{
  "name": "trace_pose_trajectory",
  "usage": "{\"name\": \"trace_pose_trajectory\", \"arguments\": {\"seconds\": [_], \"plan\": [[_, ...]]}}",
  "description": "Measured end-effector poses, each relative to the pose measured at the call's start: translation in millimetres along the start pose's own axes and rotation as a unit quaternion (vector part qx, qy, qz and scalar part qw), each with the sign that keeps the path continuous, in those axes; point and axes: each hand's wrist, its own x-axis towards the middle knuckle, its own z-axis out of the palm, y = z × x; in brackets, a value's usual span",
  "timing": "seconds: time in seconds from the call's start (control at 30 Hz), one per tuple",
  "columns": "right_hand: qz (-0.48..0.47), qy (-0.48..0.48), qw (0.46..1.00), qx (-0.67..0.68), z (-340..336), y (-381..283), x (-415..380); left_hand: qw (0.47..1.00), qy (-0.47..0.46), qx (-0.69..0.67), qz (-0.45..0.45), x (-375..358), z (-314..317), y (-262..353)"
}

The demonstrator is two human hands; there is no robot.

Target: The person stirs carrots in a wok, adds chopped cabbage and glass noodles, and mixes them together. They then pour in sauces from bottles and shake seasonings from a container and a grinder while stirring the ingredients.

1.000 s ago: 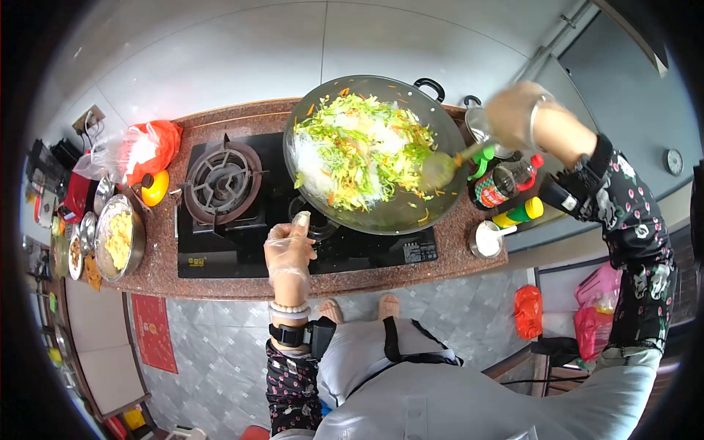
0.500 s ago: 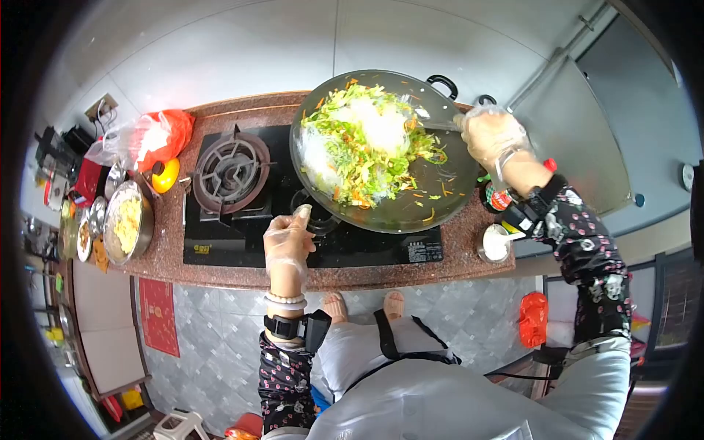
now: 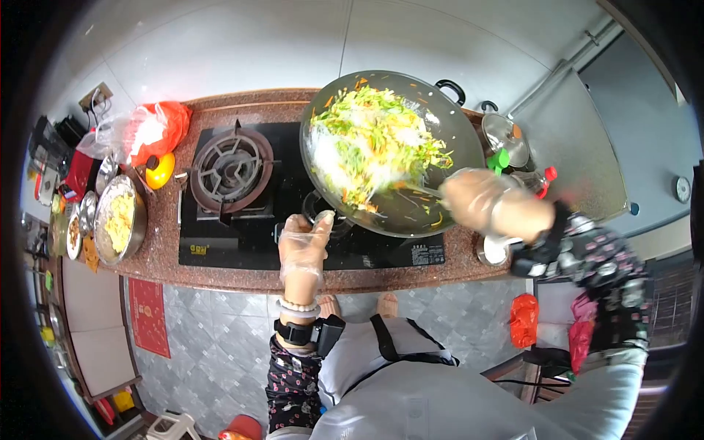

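A large dark wok (image 3: 433, 132) sits tilted over the right side of the stove, holding shredded green vegetables, orange carrot strips and pale noodle-like strands (image 3: 374, 143). My right hand (image 3: 473, 202), in a clear plastic glove and blurred by motion, is closed around a spatula (image 3: 419, 189). The spatula's blade is hidden in the food. At the wok's near-left rim, my left hand (image 3: 302, 246), also gloved, has its thumb and fingers closed at the wok's handle (image 3: 314, 204). Part of that handle is hidden by the hand.
A bare burner (image 3: 232, 172) is left of the wok. Further left stand a steel bowl of yellow food (image 3: 123, 220), an orange-yellow lid (image 3: 160, 171) and a red bag (image 3: 161, 132). To the right are a glass lid (image 3: 506, 139), bottles (image 3: 544, 180) and a white-filled cup (image 3: 493, 251).
My right hand has swept down and left with the spatula, toward the wok's near side. The food is more mixed, its white strands spread out. My left hand stays at the handle.
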Motion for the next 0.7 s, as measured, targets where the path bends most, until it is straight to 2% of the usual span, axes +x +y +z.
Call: {"name": "trace_pose_trajectory", "arguments": {"seconds": [0.03,0.1,0.17,0.27,0.3,0.33,0.4,0.47,0.53,0.7], "plan": [[-0.045,-0.021,0.999,-0.005,1.1,-15.0,12.4,1.0,-0.011,-0.009,0.009,-0.7,-1.1,-2.7],[-0.024,0.019,0.997,0.072,21.6,-28.7,37.5,1.0,-0.011,-0.013,-0.003,-0.2,-1.1,-3.5],[0.109,0.139,0.959,0.223,47.7,-31.6,67.7,1.0,-0.016,-0.016,0.001,0.6,-2.0,-3.3],[0.092,0.226,0.914,0.326,62.8,-14.6,58.7,1.0,-0.022,-0.007,0.001,-3.5,-2.5,6.4],[0.053,0.257,0.912,0.317,66.2,-5.4,52.8,0.999,-0.021,-0.026,0.004,-3.5,-1.5,5.5],[0.084,0.206,0.882,0.415,69.1,5.7,46.6,0.999,-0.02,-0.047,0.006,-3.5,-1.2,2.9],[0.139,0.098,0.786,0.595,52.3,15.4,24.1,0.999,-0.025,-0.025,0.02,-3.1,-3.4,-0.3],[0.187,0.048,0.72,0.667,37.7,29.1,-2.2,0.999,-0.029,-0.023,0.01,-2.4,-3.6,-0.6],[0.189,0.021,0.703,0.685,31.0,45.9,-25.7,0.999,-0.026,-0.013,0.011,-3.1,-3.0,0.7],[0.25,0.013,0.776,0.579,8.0,83.7,-77.5,1.0,-0.015,-0.015,0.011,-2.7,-4.0,0.0]]}}
